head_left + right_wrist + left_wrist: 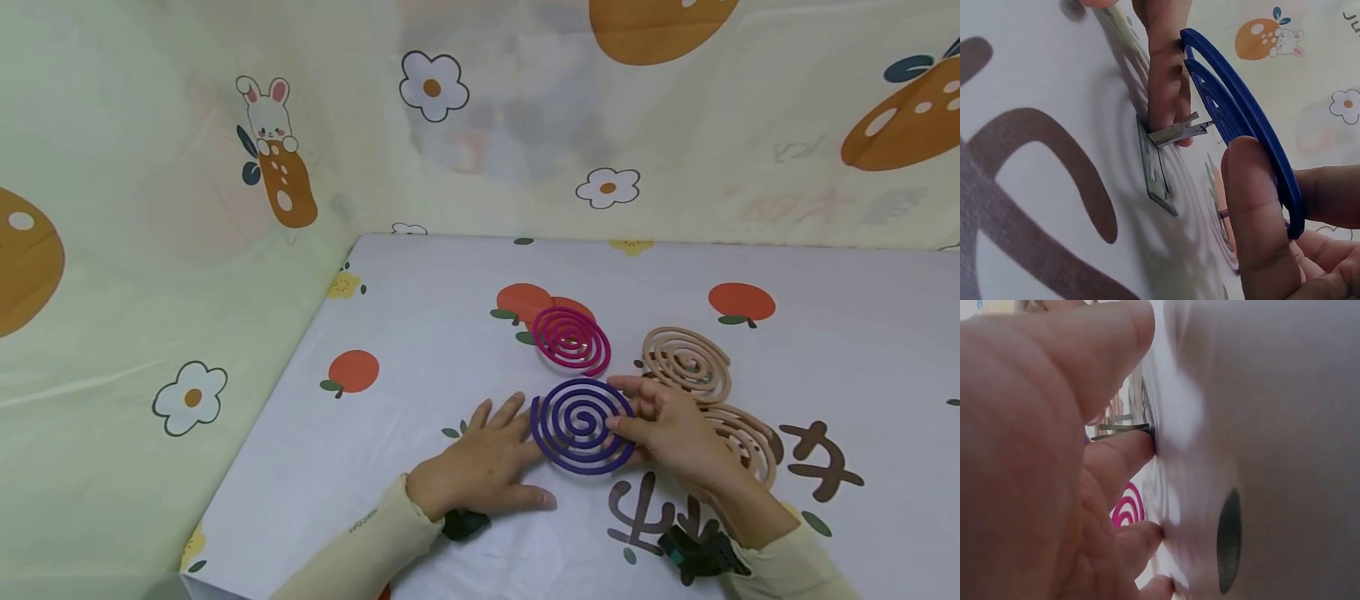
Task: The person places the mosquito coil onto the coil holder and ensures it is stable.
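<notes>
My right hand pinches the rim of a blue mosquito coil between thumb and fingers. In the right wrist view the tilted blue coil is near the upright prong of a small metal stand on the table; I cannot tell whether they touch. My left hand rests on the cloth with its fingers spread. One left finger reaches the base of the metal stand, seen edge-on in the left wrist view. From the head view the blue coil hides the stand.
Beyond the blue coil stands a pink mosquito coil. Two tan coils are to the right, one farther back and a nearer tan coil partly behind my right hand. Printed cloth covers the table, with curtains behind and left.
</notes>
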A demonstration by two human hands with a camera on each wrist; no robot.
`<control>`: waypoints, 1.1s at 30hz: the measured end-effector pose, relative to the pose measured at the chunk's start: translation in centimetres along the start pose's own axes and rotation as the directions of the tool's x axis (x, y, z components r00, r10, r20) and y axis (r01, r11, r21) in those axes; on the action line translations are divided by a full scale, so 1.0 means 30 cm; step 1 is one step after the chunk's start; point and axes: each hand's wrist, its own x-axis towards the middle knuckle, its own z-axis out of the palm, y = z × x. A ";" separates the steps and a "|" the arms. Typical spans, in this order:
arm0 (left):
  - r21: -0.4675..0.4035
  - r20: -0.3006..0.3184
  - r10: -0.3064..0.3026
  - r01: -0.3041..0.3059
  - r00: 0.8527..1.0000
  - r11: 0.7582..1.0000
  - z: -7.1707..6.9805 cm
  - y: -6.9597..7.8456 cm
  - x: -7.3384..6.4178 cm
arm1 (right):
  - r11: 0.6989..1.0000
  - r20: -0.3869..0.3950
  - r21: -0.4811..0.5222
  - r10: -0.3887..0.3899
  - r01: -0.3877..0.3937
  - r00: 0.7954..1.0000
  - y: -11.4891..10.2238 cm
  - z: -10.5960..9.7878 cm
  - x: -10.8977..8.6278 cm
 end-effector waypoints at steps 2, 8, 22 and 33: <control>0.007 0.003 0.000 0.000 1.000 1.000 0.001 0.002 -0.002 | 1.000 0.015 0.019 -0.002 0.002 1.000 0.004 -0.003 0.000; 0.032 -0.005 0.006 -0.006 1.000 0.999 -0.001 0.006 -0.009 | 0.997 0.067 0.081 -0.015 0.009 0.998 0.011 -0.014 -0.001; 0.010 0.000 0.008 -0.008 1.000 1.000 -0.005 0.006 -0.012 | 0.999 0.151 0.050 0.001 -0.008 0.988 0.020 -0.023 0.019; 0.020 -0.005 -0.001 0.001 1.000 1.000 -0.005 0.008 -0.013 | 0.998 0.139 -0.058 -0.014 0.022 0.990 0.008 -0.010 0.026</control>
